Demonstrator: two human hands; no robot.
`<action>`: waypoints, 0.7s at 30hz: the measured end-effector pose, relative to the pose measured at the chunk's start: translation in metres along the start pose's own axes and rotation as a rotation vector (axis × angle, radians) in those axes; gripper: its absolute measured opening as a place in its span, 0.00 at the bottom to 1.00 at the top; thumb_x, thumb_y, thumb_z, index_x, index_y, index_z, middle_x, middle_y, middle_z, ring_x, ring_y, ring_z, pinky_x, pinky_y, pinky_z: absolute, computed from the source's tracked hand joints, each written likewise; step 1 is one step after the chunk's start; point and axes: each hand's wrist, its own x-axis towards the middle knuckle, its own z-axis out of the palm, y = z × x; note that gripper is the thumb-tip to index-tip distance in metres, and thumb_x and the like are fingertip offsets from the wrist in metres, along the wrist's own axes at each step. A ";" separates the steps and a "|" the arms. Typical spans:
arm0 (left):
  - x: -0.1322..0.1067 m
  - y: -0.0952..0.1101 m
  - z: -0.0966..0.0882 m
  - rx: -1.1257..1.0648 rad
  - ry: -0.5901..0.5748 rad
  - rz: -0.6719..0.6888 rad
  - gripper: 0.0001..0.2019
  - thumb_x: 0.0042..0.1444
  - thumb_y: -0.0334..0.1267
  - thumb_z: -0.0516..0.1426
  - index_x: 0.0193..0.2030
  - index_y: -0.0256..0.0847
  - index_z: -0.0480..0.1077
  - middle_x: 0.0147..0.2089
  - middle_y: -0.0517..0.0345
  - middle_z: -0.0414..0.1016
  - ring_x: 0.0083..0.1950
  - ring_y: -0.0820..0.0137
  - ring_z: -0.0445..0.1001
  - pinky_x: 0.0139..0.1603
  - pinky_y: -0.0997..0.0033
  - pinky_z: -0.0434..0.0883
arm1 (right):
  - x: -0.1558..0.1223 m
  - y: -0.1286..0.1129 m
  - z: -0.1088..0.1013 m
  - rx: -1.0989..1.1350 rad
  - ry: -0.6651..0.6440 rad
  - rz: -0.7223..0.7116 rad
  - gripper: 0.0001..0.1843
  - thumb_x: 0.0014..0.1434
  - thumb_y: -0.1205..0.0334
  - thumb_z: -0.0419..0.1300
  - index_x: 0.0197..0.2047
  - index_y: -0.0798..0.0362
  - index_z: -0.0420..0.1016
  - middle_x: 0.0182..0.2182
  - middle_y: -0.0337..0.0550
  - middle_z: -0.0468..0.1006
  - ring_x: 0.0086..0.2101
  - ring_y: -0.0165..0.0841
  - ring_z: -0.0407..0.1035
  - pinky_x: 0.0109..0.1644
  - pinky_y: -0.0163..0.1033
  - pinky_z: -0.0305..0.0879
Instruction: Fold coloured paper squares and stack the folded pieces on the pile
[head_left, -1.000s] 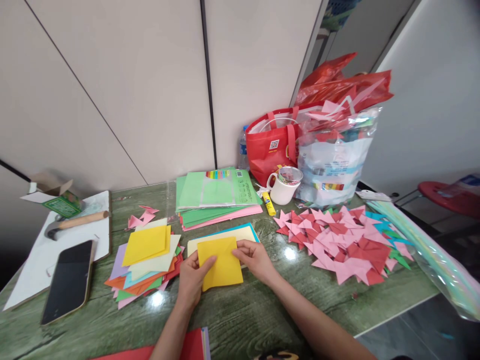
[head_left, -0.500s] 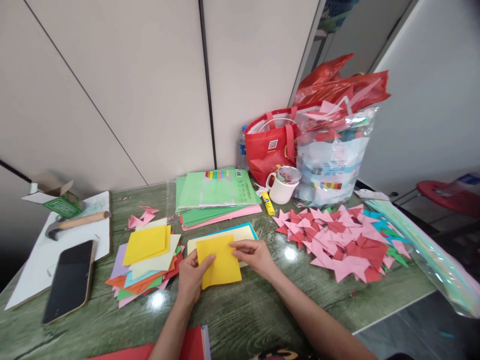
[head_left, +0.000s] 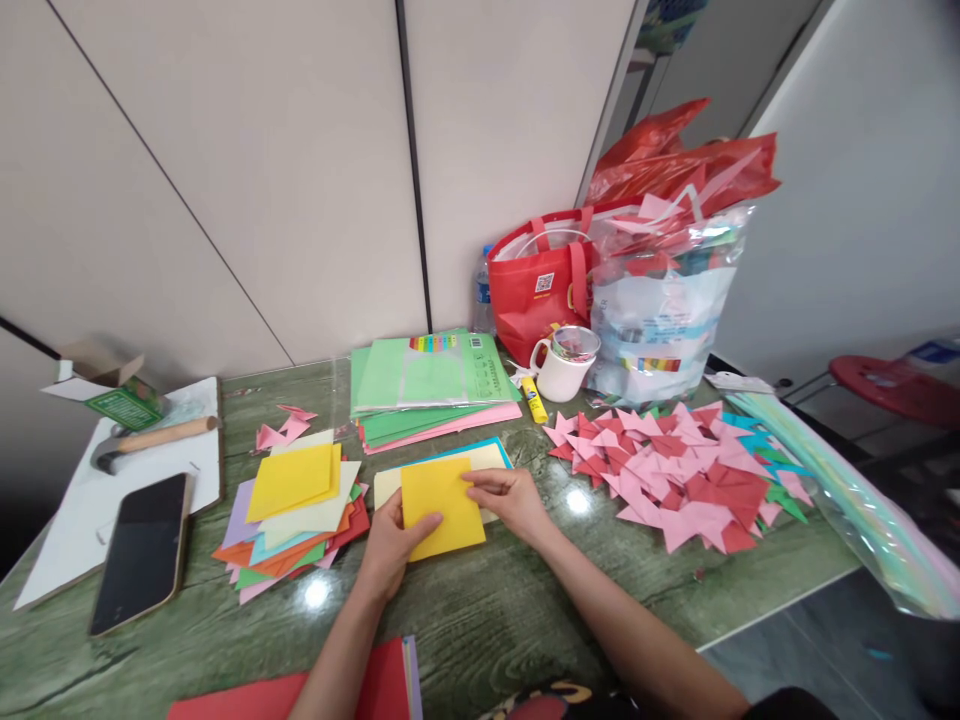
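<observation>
A square sheet of yellow paper [head_left: 444, 505] is held up between both hands above the table. My left hand [head_left: 390, 540] grips its left edge, thumb laid across the front and fingers behind. At the upper right edge, my right hand [head_left: 510, 500] pinches the sheet between thumb and fingertips. Just behind it lie cream and blue sheets [head_left: 487, 458], partly covered. Left of my hands sits a stack of coloured paper squares [head_left: 292, 490] with yellow ones on top. A heap of folded pink and red paper pieces [head_left: 667, 470] spreads to the right.
Packs of green paper [head_left: 431, 375] lie at the back, beside a glue stick [head_left: 534, 400], a white mug [head_left: 564, 372] and a red bag [head_left: 536, 290]. A phone [head_left: 142, 555] and a hammer [head_left: 161, 440] are at left. Red sheets [head_left: 382, 680] lie at the front edge.
The yellow sheet has shifted slightly up and to the right and turned a little. Both hands keep hold of it; the view has moved slightly.
</observation>
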 end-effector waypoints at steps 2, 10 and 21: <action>0.001 -0.001 -0.001 0.004 -0.002 -0.009 0.24 0.37 0.34 0.64 0.44 0.36 0.67 0.42 0.48 0.76 0.40 0.59 0.74 0.41 0.62 0.71 | 0.001 0.001 -0.001 -0.004 -0.008 -0.002 0.16 0.38 0.56 0.66 0.32 0.52 0.78 0.30 0.43 0.79 0.32 0.38 0.73 0.40 0.45 0.69; 0.002 -0.003 -0.002 -0.021 -0.015 -0.054 0.24 0.36 0.33 0.64 0.44 0.35 0.68 0.41 0.48 0.76 0.40 0.59 0.74 0.38 0.62 0.72 | 0.001 0.002 -0.002 -0.026 -0.022 -0.013 0.16 0.38 0.56 0.66 0.33 0.52 0.78 0.30 0.43 0.79 0.33 0.39 0.73 0.41 0.45 0.69; 0.003 -0.005 -0.003 -0.018 -0.034 -0.062 0.22 0.36 0.34 0.64 0.42 0.34 0.69 0.41 0.47 0.76 0.40 0.59 0.74 0.38 0.63 0.71 | 0.001 -0.005 -0.003 -0.009 -0.048 -0.013 0.14 0.39 0.59 0.66 0.33 0.52 0.77 0.28 0.42 0.79 0.31 0.36 0.73 0.39 0.43 0.69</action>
